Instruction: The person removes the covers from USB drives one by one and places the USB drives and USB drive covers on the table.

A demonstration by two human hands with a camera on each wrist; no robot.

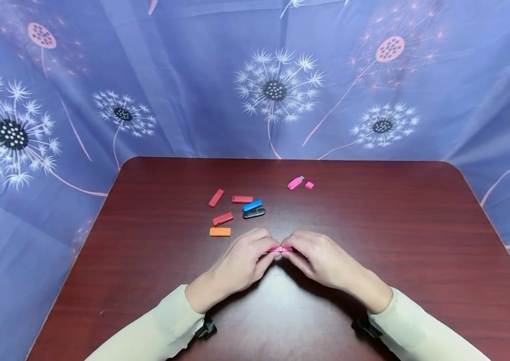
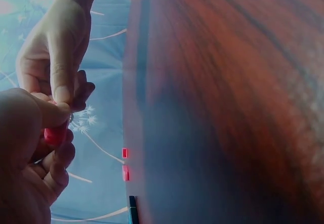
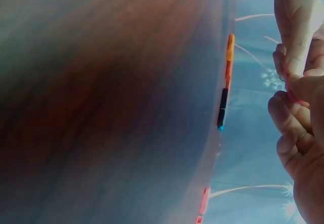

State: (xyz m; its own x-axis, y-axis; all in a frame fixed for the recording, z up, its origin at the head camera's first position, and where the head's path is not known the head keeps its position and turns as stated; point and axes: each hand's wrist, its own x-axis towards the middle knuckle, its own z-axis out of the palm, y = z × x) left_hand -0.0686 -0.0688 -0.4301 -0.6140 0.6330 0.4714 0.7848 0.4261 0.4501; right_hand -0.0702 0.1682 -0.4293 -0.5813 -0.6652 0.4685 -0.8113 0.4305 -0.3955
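Note:
Near the middle of the table, a pink USB stick (image 1: 280, 248) is stretched level between both hands, above the tabletop. My left hand (image 1: 246, 256) pinches its left end with thumb and fingers, while my right hand (image 1: 327, 258) pinches the right end. The fingertips nearly meet and cover most of the stick. In the left wrist view, a reddish-pink end of the stick (image 2: 54, 135) shows under the left thumb. Only a sliver of the stick (image 3: 294, 96) is visible in the right wrist view. Whether its cap is on or off I cannot tell.
Left of centre lie three red sticks (image 1: 222, 218), an orange one (image 1: 220, 231), a blue one (image 1: 252, 205) and a black one (image 1: 254, 213). Farther back, another pink USB stick (image 1: 295, 183) shows its metal plug, beside a small pink cap (image 1: 309, 185). A patterned blue cloth (image 1: 200, 100) hangs behind the table.

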